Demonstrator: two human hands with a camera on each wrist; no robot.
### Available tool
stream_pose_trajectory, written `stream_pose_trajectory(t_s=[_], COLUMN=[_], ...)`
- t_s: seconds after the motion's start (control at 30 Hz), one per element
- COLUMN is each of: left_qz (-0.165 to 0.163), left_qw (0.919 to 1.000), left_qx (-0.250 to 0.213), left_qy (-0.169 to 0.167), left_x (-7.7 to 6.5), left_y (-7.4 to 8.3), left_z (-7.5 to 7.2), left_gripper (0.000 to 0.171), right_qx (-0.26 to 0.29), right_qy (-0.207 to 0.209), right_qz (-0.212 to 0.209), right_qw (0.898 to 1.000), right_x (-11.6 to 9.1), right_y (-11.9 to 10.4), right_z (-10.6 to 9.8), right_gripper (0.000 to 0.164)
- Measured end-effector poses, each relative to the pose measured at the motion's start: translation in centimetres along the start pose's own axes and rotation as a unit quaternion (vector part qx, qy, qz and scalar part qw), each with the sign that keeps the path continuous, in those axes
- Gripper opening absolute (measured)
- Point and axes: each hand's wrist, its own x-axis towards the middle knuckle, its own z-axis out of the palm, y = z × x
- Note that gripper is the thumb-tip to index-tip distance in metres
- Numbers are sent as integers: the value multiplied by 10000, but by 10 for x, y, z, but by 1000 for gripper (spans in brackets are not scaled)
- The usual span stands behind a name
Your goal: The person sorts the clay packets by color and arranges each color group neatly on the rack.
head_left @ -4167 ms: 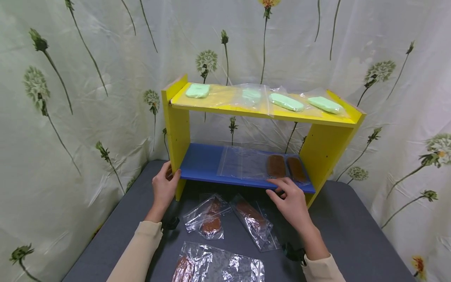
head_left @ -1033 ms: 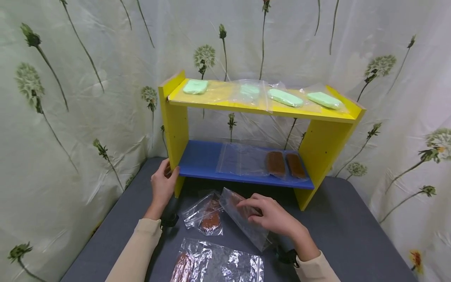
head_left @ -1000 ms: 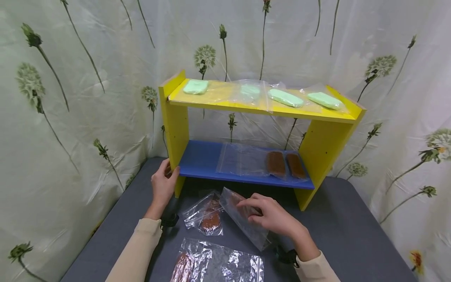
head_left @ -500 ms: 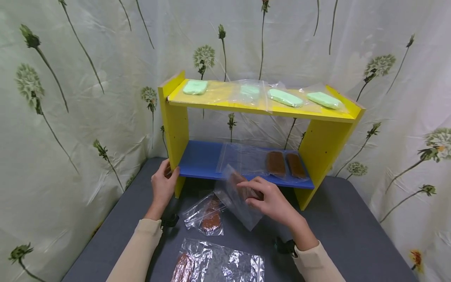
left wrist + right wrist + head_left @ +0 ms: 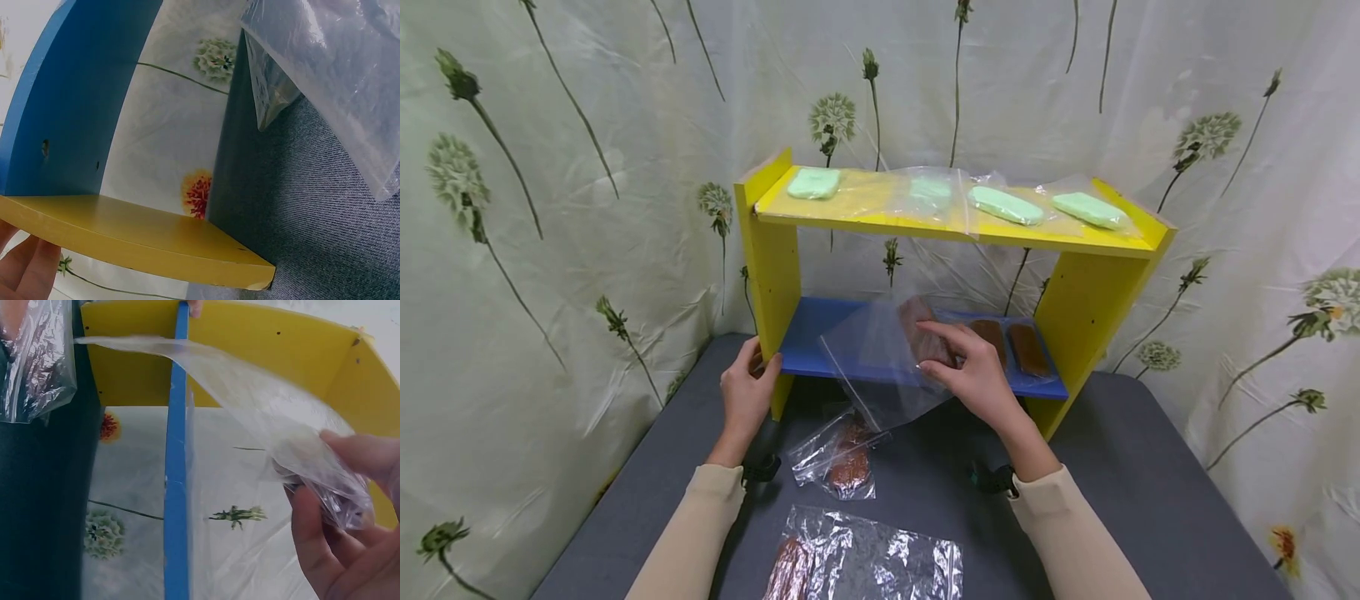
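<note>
My left hand (image 5: 747, 400) holds the left side panel (image 5: 769, 283) of a yellow and blue shelf unit, thumb at its front edge; in the left wrist view its fingers (image 5: 39, 269) touch the yellow panel. My right hand (image 5: 976, 375) pinches a clear zip bag (image 5: 876, 362) around a brown block (image 5: 916, 321) inside it. The bag's flat part hangs to the left, in front of the blue lower shelf (image 5: 823, 325). In the right wrist view, thumb and fingers clasp the block end of the bag (image 5: 275, 406). Two bagged brown blocks, one at the right end (image 5: 1028, 350), lie on the blue shelf.
Pale green blocks in clear bags, one in the middle right (image 5: 1007, 205), lie along the yellow top shelf (image 5: 865, 196). On the dark table (image 5: 1120, 492) are a bagged brown piece (image 5: 850, 467) and a larger clear bag (image 5: 880, 558) nearer the front. A flowered curtain hangs behind.
From among the bags on the table, my right hand has picked up a bagged brown block and raised it before the blue shelf. My left hand stays on the side panel.
</note>
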Motion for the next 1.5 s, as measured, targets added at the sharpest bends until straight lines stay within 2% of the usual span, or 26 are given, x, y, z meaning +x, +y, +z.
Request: stream_pose_trajectory(t_s=[0.3, 0.43, 0.7, 1.03, 1.27, 1.5], left_qz=[0, -6, -19, 14, 33, 41], left_qw=[10000, 10000, 10000, 10000, 10000, 10000], left_qx=[38, 48, 68, 41, 56, 42], left_qy=[-2, -14, 6, -38, -33, -36], left_x=[0, 0, 0, 0, 0, -1], left_y=[1, 1, 1, 0, 0, 1], left_z=[0, 1, 0, 0, 0, 0], left_gripper=[37, 36, 36, 38, 38, 37], right_qx=[453, 411, -35, -329, -486, -1114], right_qy=[687, 674, 459, 398, 308, 213], right_qz=[615, 920, 1375, 1287, 1373, 1336], right_qw=[9947, 9926, 9894, 9903, 9889, 9845], right_x=[19, 22, 29, 24, 22, 26], right_y=[19, 25, 38, 55, 52, 48], right_z=[13, 18, 23, 33, 36, 40], right_gripper=[49, 52, 56, 60, 62, 54])
